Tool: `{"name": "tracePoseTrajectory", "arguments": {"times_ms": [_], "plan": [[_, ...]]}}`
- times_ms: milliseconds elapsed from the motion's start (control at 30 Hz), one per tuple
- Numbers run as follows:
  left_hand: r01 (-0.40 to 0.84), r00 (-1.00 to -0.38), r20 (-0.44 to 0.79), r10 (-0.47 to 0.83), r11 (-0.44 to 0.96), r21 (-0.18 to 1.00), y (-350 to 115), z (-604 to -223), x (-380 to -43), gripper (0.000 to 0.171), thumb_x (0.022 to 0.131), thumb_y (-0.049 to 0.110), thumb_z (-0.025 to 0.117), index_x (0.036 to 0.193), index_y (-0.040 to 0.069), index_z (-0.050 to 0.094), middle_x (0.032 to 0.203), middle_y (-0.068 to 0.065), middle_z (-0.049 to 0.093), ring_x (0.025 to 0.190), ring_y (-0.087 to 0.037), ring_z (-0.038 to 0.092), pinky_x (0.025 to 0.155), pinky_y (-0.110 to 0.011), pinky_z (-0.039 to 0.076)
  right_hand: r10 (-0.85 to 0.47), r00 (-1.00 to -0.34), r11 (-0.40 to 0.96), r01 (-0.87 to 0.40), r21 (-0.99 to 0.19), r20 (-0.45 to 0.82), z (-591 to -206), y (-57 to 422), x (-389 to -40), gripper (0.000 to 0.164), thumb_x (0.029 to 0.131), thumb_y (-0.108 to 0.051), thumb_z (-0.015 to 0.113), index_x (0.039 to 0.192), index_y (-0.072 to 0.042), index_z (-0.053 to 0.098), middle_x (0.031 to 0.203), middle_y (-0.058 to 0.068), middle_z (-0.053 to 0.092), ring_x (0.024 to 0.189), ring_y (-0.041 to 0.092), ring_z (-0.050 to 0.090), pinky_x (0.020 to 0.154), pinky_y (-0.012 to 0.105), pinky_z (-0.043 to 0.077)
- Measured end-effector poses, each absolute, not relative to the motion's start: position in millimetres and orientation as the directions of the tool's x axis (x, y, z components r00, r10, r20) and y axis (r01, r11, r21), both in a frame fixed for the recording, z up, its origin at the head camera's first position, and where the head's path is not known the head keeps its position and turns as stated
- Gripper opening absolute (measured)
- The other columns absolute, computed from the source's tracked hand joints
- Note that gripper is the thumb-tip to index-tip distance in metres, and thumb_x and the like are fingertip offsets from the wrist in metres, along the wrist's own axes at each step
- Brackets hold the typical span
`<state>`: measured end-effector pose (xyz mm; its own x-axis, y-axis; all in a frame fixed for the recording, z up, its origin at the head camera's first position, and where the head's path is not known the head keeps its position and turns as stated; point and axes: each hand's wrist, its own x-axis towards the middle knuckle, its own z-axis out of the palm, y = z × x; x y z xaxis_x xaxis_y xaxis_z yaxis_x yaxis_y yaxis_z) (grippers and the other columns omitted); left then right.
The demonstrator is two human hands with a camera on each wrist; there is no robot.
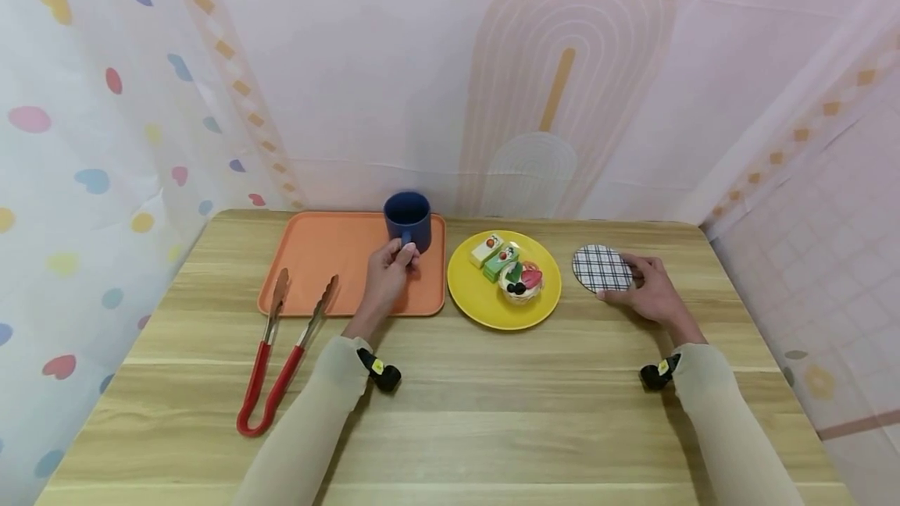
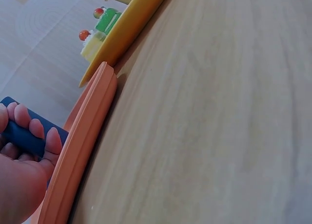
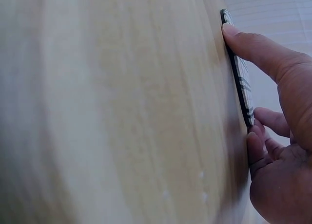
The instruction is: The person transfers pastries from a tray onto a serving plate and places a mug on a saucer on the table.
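Note:
My left hand (image 1: 387,276) grips the handle of a dark blue mug (image 1: 408,217), its fingers curled round it in the left wrist view. The upright mug is over the far right corner of an orange tray (image 1: 330,248); the rim hides its base in the left wrist view. On the right, my right hand (image 1: 654,291) holds a round plaid coaster (image 1: 601,268) by its edge, thumb (image 3: 231,30) on one side and fingers (image 3: 256,141) on another. The coaster lies flat or nearly flat at the wooden table; I cannot tell whether it is lifted.
Between the hands sits a yellow plate (image 1: 471,299) with two small cake slices (image 1: 501,262) and a fruit-topped tart (image 1: 521,283). Red-handled tongs (image 1: 281,365) lie spread at the left, tips on the tray. A patterned curtain (image 1: 380,84) rises behind the table's far edge.

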<state>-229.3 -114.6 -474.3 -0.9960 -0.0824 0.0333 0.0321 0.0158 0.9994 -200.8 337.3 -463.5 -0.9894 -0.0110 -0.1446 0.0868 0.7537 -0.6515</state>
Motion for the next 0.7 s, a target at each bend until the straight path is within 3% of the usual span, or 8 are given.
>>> {"name": "tracePoseTrajectory", "arguments": {"times_ms": [400,700], "plan": [[0.07,-0.995,0.072,-0.063,0.025,0.997,-120.8,-467.3,-221.4,0.03,0.107,0.022,0.056,0.098,-0.006,0.064,0.087,-0.019,0.065,0.079,-0.026,0.062,0.072,-0.027,0.055,0.0,-0.99,0.758,0.093,-0.645,-0.142,-465.9,336.2,-202.0,0.099,0.083,-0.044,0.084,0.159,-0.004,0.033,0.146,0.029,0.032,0.125,0.041,0.043,0.101,0.052,0.041],[0.12,-0.992,0.121,-0.031,0.031,0.992,-119.1,-458.3,-216.2,0.032,0.106,0.022,0.056,0.099,-0.009,0.063,0.087,-0.015,0.065,0.081,-0.02,0.062,0.077,-0.028,0.056,0.008,-0.99,0.757,0.1,-0.646,-0.144,-468.1,336.9,-202.1,0.099,0.084,-0.045,0.083,0.158,-0.004,0.033,0.147,0.027,0.032,0.126,0.04,0.042,0.102,0.052,0.04]]}}
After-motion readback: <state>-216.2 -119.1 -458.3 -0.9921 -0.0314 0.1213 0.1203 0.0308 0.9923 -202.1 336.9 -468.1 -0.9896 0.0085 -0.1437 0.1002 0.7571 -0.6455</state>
